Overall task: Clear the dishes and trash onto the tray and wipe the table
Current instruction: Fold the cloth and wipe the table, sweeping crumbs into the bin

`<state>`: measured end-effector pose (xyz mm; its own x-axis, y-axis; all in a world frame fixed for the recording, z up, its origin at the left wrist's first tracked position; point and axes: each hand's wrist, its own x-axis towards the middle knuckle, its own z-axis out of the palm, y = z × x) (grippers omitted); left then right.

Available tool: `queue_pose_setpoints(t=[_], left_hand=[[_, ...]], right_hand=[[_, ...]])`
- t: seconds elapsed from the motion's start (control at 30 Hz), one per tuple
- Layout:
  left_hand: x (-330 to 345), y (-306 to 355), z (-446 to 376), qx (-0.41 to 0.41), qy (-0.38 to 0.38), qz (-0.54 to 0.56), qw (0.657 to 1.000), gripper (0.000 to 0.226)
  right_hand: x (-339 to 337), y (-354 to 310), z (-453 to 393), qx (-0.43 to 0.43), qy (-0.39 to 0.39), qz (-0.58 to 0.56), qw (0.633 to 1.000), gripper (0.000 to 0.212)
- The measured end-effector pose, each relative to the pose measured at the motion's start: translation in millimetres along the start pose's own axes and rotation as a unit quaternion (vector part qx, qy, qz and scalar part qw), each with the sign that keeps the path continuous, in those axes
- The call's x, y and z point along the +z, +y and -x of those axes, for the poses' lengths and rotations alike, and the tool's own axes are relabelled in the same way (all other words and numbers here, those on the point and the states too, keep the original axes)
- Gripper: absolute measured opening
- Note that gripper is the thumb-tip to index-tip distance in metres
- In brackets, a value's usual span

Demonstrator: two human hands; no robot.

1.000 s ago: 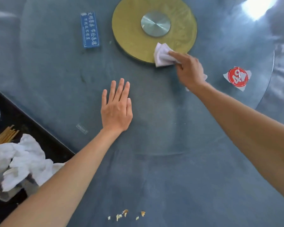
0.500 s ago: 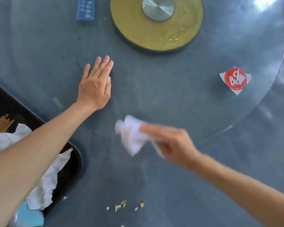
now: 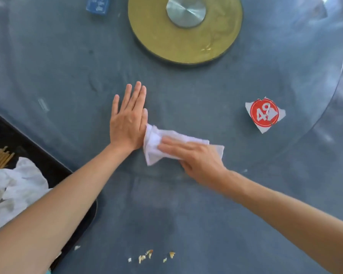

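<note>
Well along, by the look of it: wiping under way, clearing mostly done.

Table (image 3: 186, 224): broad grey glass top, bare of dishes, smeared in places, so wiping judged unfinished. Gold turntable (image 3: 184, 30) at top centre, untouched. Black tray (image 3: 48, 165) at the left edge, already loaded with crumpled napkins (image 3: 18, 186) and chopsticks (image 3: 0, 159).

Left hand (image 3: 129, 123): flat on the glass, palm down, fingers together and straight, holding nothing. Right hand (image 3: 194, 157): pressed flat over a white cloth (image 3: 158, 143), fingers extended rather than pinching, cloth pinned to the table just beside the left hand and touching its edge.

Still left: a torn red-and-white wrapper (image 3: 264, 113) lying well to the right, a blue card (image 3: 97, 4) at the top edge, and crumbs (image 3: 151, 256) near the bottom edge, well apart from the cloth.

Against half a second earlier: cloth lifted and blurred then, well below the left hand; now down on the glass and swept leftward against that hand. Against a full second earlier: cloth up at the turntable's rim. Left hand planted flat throughout. Wrapper and crumbs unmoved.
</note>
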<state>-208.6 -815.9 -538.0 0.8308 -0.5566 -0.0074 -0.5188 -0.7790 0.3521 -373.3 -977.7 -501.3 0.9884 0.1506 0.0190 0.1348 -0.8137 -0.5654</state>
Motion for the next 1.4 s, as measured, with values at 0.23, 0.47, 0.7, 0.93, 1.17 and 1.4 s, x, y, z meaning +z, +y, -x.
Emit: queue_pose_setpoints(t=[0.23, 0.47, 0.7, 0.93, 1.17, 1.4], left_hand=[[-28, -34, -18, -0.008, -0.024, -0.015, 1.000, 0.057], [-2, 44, 9, -0.070, -0.025, 0.023, 0.997, 0.057], [-7, -18, -11, -0.011, -0.003, 0.002, 1.000, 0.059], [-30, -60, -38, -0.013, -0.040, -0.038, 0.998, 0.058], [-7, 19, 6, -0.051, -0.048, -0.032, 0.997, 0.057], [3, -12, 0, -0.028, -0.001, -0.073, 0.997, 0.052]], right_hand=[[-47, 12, -16, -0.031, 0.066, -0.067, 0.995, 0.061], [-125, 134, -144, 0.221, 0.165, 0.077, 0.958, 0.041], [-21, 26, -55, 0.050, -0.041, 0.039, 0.997, 0.065], [-27, -12, -13, -0.098, -0.044, -0.100, 0.989, 0.074], [-128, 127, -143, 0.201, 0.168, 0.106, 0.959, 0.042], [-43, 61, -67, 0.043, 0.025, 0.064, 0.997, 0.063]])
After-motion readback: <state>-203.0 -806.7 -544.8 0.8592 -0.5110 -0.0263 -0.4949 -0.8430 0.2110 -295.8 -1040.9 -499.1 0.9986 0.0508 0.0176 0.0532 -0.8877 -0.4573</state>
